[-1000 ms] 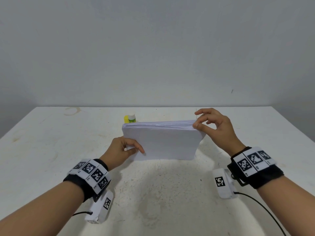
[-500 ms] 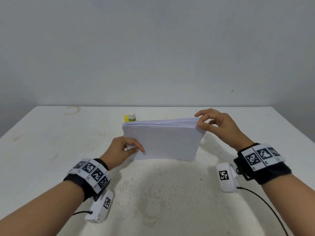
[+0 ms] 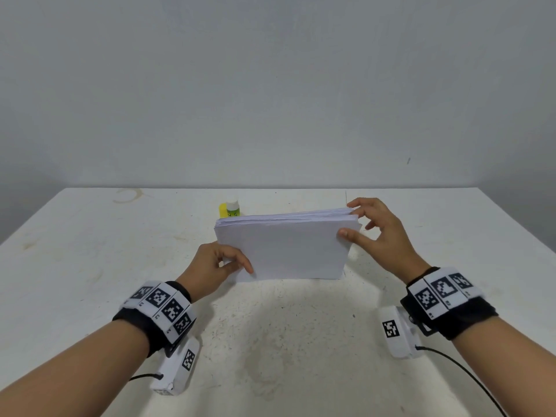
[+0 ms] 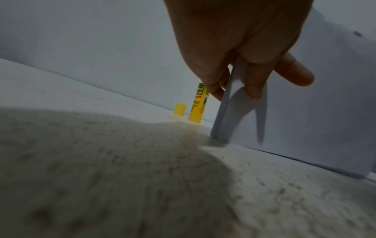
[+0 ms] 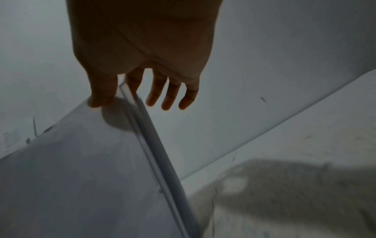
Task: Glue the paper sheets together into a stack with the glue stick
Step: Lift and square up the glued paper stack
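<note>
A stack of white paper sheets stands on its long edge on the table, tilted slightly away from me. My left hand pinches its lower left corner, thumb on the front face and fingers behind. At the upper right corner my right hand holds the stack with the thumb on the front and the index finger behind; its other fingers spread free. The yellow glue stick stands uncapped just behind the stack's left end, with its yellow cap beside it.
The white table is scuffed and stained, with bare surface on all sides of the stack. A plain grey wall runs close behind the table's far edge. Cables trail from both wrist cameras near the front.
My right hand has shifted a little at the upper right corner: its thumb slid lower onto the front face and its fingers spread. The left hand and the stack have stayed almost still.
</note>
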`<state>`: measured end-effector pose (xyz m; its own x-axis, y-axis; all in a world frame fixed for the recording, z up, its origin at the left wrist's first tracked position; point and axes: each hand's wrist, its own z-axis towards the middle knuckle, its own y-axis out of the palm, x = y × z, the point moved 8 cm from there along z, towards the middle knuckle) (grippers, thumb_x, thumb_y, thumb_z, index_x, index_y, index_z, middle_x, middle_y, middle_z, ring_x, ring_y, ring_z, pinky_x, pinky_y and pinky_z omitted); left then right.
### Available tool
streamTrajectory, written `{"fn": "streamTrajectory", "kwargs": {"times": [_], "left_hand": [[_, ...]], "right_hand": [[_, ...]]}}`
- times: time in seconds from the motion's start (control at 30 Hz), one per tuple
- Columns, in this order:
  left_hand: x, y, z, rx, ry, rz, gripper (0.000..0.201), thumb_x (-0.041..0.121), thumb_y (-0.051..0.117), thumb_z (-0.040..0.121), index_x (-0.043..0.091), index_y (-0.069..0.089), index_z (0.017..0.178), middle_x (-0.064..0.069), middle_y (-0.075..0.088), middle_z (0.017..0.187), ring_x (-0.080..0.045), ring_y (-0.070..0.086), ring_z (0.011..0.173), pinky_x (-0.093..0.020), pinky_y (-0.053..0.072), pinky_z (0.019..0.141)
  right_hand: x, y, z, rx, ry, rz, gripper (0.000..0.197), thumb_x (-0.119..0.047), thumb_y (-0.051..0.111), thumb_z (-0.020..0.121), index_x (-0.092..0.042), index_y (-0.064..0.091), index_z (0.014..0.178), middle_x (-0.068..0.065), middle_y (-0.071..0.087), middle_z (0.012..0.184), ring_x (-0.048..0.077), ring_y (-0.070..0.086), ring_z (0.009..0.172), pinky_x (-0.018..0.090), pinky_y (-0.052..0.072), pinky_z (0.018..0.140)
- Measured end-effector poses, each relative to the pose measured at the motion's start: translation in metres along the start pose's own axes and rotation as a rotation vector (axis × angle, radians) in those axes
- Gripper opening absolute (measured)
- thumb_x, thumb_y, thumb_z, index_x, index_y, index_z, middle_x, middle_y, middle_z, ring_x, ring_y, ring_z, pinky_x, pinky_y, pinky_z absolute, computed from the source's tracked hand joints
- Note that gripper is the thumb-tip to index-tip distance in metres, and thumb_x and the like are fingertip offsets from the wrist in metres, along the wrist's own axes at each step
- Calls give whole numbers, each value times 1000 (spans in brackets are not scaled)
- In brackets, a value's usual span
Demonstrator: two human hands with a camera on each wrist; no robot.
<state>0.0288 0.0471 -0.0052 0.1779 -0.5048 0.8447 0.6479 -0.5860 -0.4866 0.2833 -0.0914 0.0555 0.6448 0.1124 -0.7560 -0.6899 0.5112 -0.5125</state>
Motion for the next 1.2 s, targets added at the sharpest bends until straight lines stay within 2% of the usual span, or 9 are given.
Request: {"fn": "streamTrajectory", "kwargs": {"times": [0.1, 0.2, 0.27, 0.33, 0.47, 0.63, 0.87, 1.0, 1.2], "left_hand": [[1, 0, -1, 3, 10, 5, 60, -11, 64, 84, 43, 70, 59, 24, 69, 79, 4, 62, 84, -6, 43, 77], [1, -1, -1, 8, 14, 6, 59, -11, 64, 84, 42, 70, 59, 24, 69, 82, 4, 61, 87, -6, 43, 77], [1, 0, -1, 3, 5, 13, 60, -11, 63, 84, 43, 70, 58, 25, 68, 82, 4, 61, 87, -6, 42, 78], [0, 1, -1, 3, -1, 29, 61, -10, 63, 84, 44, 70, 58, 25, 69, 79, 5, 61, 85, -5, 42, 77], [0, 2, -2, -7, -14, 61, 62, -10, 62, 85, 45, 69, 58, 25, 68, 76, 3, 61, 83, -6, 42, 76], [0, 3, -3, -10, -5, 105, 63, -11, 62, 84, 46, 69, 58, 24, 67, 74, 0, 61, 81, -6, 42, 73], [10, 6, -4, -84, -38, 128, 67, -16, 61, 81, 46, 66, 58, 18, 64, 90, 12, 57, 86, -3, 41, 72], [5, 2, 0, -80, -142, 95, 43, -11, 66, 77, 31, 71, 82, 3, 57, 109, -1, 56, 96, -8, 42, 74], [-18, 15, -3, -159, -383, 153, 59, 1, 73, 78, 31, 52, 123, -4, 44, 135, -24, 52, 116, -35, 48, 96]], "right_hand": [[10, 11, -11, 28, 55, 176, 56, -49, 80, 63, -45, 40, 102, -13, 48, 131, 6, 55, 109, 21, 46, 84], [15, 21, -18, 33, 79, 351, 65, -23, 81, 69, -38, 28, 104, -1, 41, 141, 20, 61, 107, 30, 48, 91], [17, 16, -23, 68, 66, 477, 55, -9, 81, 72, -34, 38, 96, 2, 44, 141, 25, 63, 102, 36, 49, 91], [19, 10, -25, 59, 49, 548, 35, -19, 86, 64, -30, 56, 77, 2, 50, 139, 29, 62, 108, 40, 50, 94], [16, 16, -30, -124, 63, 442, 26, -42, 89, 55, -29, 68, 61, 4, 54, 134, 18, 56, 120, 27, 48, 94], [23, 50, -33, -397, 114, -25, 36, -5, 82, 71, -37, 74, 85, -10, 58, 114, -13, 49, 103, 3, 37, 85], [22, 58, -26, -347, 191, -43, 30, 6, 62, 86, -21, 75, 84, -15, 65, 92, -22, 53, 87, -2, 35, 81], [23, 58, -27, -398, 276, 22, 34, 5, 57, 88, -27, 69, 87, -15, 66, 103, -12, 56, 96, 5, 37, 87], [38, 65, -40, -430, 493, 31, 27, 2, 53, 86, -21, 66, 91, -4, 58, 120, 21, 56, 107, 23, 41, 82]]}}
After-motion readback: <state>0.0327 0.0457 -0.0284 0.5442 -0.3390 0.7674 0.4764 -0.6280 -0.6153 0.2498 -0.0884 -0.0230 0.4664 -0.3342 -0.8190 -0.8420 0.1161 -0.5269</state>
